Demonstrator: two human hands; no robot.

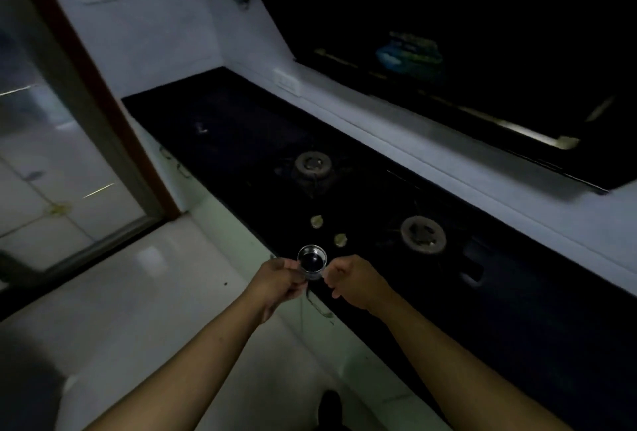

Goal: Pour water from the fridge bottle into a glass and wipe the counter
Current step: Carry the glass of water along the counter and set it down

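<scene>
Hands are close together out front. The left hand (pixel 279 279) grips a small clear glass (pixel 312 262) by its side. The right hand (pixel 355 281) sits just beside it with fingers curled, and honestly I can't tell if it's actually touching. The glass is upright, its round rim catches a bit of light, and the inside looks dark. It's held over the front edge of the black worktop (pixel 241 127), near a hob knob (pixel 316 221) and a burner (pixel 423 234). Lighting's pretty dim.
</scene>
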